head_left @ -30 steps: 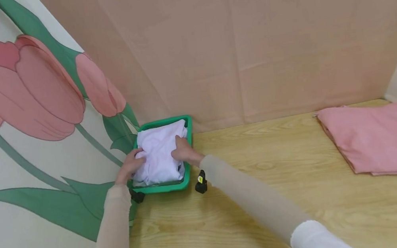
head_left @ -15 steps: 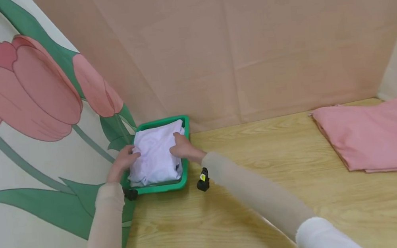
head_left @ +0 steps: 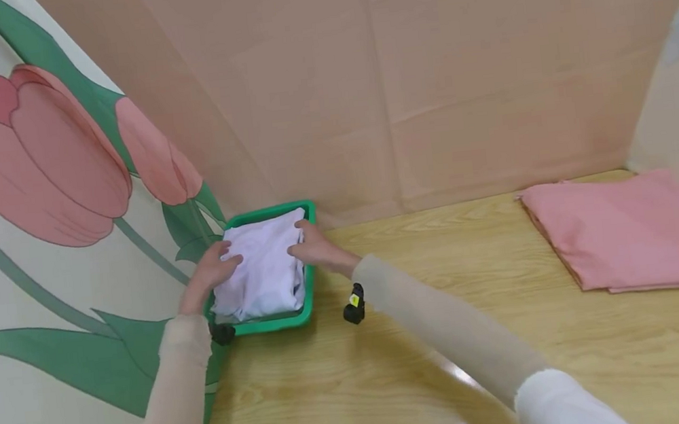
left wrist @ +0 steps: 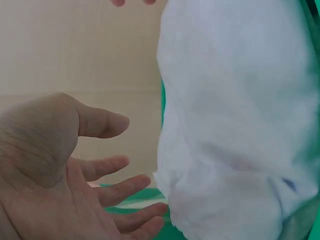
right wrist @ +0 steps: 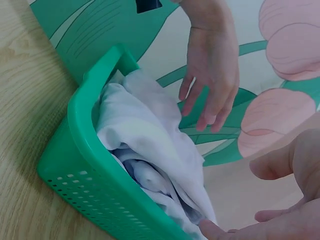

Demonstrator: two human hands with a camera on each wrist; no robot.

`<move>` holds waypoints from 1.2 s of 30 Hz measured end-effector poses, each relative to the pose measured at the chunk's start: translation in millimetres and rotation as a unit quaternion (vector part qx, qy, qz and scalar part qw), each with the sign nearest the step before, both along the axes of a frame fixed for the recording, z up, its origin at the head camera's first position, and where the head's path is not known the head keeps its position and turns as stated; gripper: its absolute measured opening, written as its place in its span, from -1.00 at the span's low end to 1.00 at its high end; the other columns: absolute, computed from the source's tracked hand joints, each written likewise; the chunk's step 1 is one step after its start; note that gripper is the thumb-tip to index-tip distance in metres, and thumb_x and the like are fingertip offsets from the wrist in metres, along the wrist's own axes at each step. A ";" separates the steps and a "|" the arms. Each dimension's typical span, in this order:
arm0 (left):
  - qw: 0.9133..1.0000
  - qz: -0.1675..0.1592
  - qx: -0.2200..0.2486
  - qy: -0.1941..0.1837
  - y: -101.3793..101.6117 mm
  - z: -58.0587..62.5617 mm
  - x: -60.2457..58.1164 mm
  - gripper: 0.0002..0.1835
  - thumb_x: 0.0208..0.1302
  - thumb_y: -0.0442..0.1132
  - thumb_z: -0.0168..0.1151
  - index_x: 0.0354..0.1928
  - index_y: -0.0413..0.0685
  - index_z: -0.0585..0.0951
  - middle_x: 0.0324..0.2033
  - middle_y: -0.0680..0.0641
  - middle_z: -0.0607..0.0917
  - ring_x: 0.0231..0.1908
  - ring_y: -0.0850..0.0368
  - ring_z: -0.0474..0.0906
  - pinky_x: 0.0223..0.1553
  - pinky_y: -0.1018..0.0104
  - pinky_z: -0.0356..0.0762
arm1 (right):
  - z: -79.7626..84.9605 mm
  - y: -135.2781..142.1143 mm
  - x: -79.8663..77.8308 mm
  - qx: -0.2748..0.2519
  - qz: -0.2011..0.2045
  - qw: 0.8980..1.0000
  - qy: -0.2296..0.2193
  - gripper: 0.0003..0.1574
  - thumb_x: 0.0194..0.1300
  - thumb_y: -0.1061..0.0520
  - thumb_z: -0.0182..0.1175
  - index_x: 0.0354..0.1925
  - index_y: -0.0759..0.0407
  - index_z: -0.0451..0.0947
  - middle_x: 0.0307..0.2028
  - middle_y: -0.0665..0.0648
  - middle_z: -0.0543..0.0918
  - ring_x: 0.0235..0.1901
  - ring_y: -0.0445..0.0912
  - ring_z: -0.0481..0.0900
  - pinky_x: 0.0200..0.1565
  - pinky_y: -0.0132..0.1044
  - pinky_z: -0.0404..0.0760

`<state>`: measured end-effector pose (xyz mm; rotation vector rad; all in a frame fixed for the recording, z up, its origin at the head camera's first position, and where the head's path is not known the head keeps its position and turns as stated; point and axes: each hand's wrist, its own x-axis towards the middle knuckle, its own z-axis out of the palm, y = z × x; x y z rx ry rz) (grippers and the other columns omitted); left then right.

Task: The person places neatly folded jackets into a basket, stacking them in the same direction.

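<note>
A green plastic basket (head_left: 309, 297) with perforated sides holds folded white cloth (head_left: 265, 263), piled up to its rim. My left hand (head_left: 212, 268) hovers at the pile's left side. In the left wrist view that hand (left wrist: 65, 170) has its fingers spread and bare, a gap showing between thumb and cloth. At the right side of the pile is my right hand (head_left: 315, 247), thumb and fingers parted. The right wrist view shows its fingertip right at the cloth's edge, with rumpled layers (right wrist: 150, 175) visible inside the basket.
Folded pink cloth (head_left: 630, 232) lies far to the right on the wood-grain surface (head_left: 432, 285). A tulip-printed panel (head_left: 74, 265) stands close on the basket's left, and a tan backdrop (head_left: 426, 94) rises behind. A small black device (head_left: 354, 304) sits at the right wrist.
Both hands have loosened and drawn slightly away from the white cloth, the right one toward the basket's right edge. The whole view has shifted a little, with the scene sliding left.
</note>
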<state>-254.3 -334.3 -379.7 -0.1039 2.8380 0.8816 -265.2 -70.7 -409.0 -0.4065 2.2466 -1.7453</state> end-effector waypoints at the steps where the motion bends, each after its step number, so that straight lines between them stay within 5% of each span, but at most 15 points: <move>1: 1.000 -0.004 0.000 0.005 3.0 0.2 0.1 -0.25 0.61 -0.05 0.07 0.62 -0.35 0.15 0.55 -0.48 0.24 0.55 -0.45 0.16 0.51 -0.31 0.23 | 0.4 2.5 0.2 -0.001 -0.003 1.000 -0.001 -0.06 0.47 0.22 0.20 0.65 0.33 0.05 0.59 0.43 0.22 0.57 0.25 0.24 0.53 0.12 0.32; 8: 0.999 -0.002 -0.002 0.051 17.3 -1.8 2.6 -0.31 0.61 -0.13 0.04 0.58 -0.40 0.20 0.49 -0.52 0.33 0.49 -0.47 0.26 0.51 -0.28 0.25 | -2.0 20.2 0.1 0.015 -0.009 1.000 0.021 -0.06 0.49 0.13 0.26 0.65 0.28 0.10 0.54 0.41 0.33 0.51 0.28 0.34 0.43 0.17 0.46; 14: 0.998 0.004 0.016 0.056 30.3 -5.0 1.7 -0.31 0.63 -0.07 0.04 0.60 -0.32 0.20 0.52 -0.45 0.34 0.46 -0.45 0.32 0.49 -0.25 0.30 | -1.6 44.2 4.9 0.010 -0.024 1.000 0.016 -0.09 0.48 0.09 0.29 0.64 0.17 0.17 0.49 0.33 0.40 0.45 0.24 0.42 0.31 0.17 0.59; 36: 0.985 0.013 0.125 0.117 92.4 -8.0 12.6 -0.35 0.59 -0.07 0.18 0.57 -0.17 0.31 0.51 -0.29 0.44 0.41 -0.34 0.46 0.42 -0.16 0.45 | 8.8 160.4 19.6 0.018 -0.008 0.999 0.030 -0.14 0.62 -0.05 0.17 0.68 0.07 0.09 0.54 0.31 0.32 0.47 0.29 0.40 0.39 0.24 0.49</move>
